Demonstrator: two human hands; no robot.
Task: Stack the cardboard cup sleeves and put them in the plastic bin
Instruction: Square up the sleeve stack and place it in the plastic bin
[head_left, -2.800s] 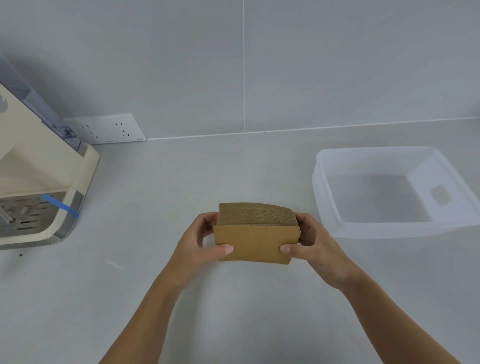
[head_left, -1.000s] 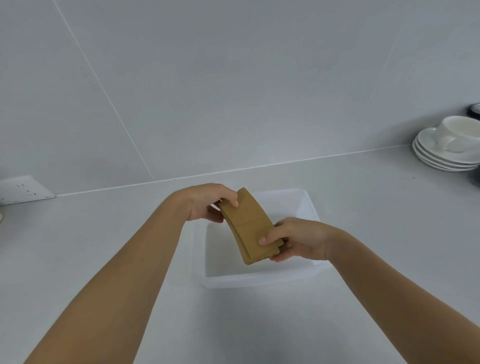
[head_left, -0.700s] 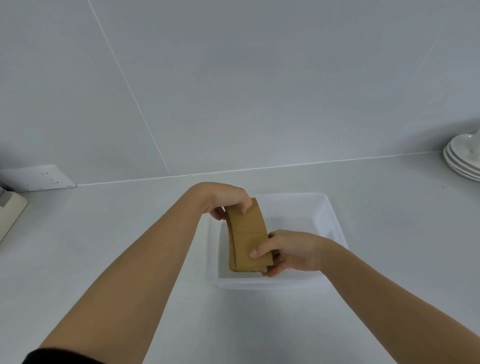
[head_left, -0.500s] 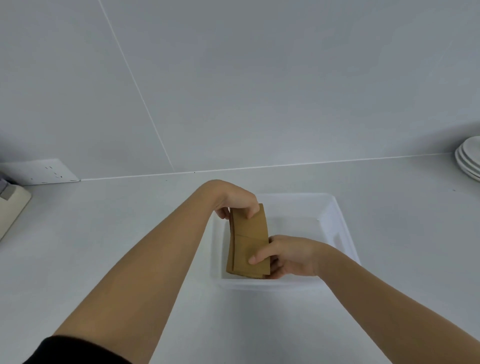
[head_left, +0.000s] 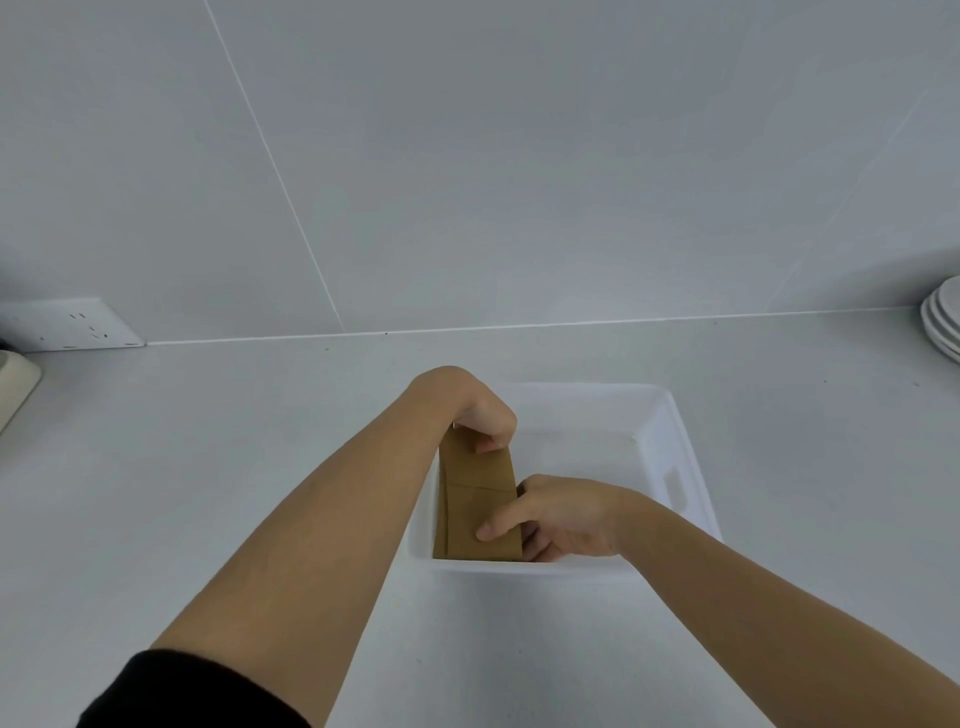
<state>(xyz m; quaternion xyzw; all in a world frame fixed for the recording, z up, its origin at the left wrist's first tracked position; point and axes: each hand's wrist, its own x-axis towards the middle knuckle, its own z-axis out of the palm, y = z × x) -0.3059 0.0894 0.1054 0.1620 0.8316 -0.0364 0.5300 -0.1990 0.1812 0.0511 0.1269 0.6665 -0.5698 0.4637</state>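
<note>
A stack of brown cardboard cup sleeves (head_left: 478, 499) stands on edge inside the translucent white plastic bin (head_left: 685, 467), against its left wall. My left hand (head_left: 485, 418) pinches the far end of the stack from above. My right hand (head_left: 558, 519) grips the near end, thumb across the front face and fingers behind. The near rim of the bin hides the bottom edge of the stack, so I cannot tell whether it touches the floor of the bin.
The bin sits on a grey-white counter against a tiled wall. A white wall socket (head_left: 78, 325) is at the far left, beside the corner of a cream appliance (head_left: 15, 384). Stacked white saucers (head_left: 943, 322) sit at the right edge.
Both hands carried the sleeve stack from in front of me over to the bin, turned it upright and lowered it down into the bin's left side.
</note>
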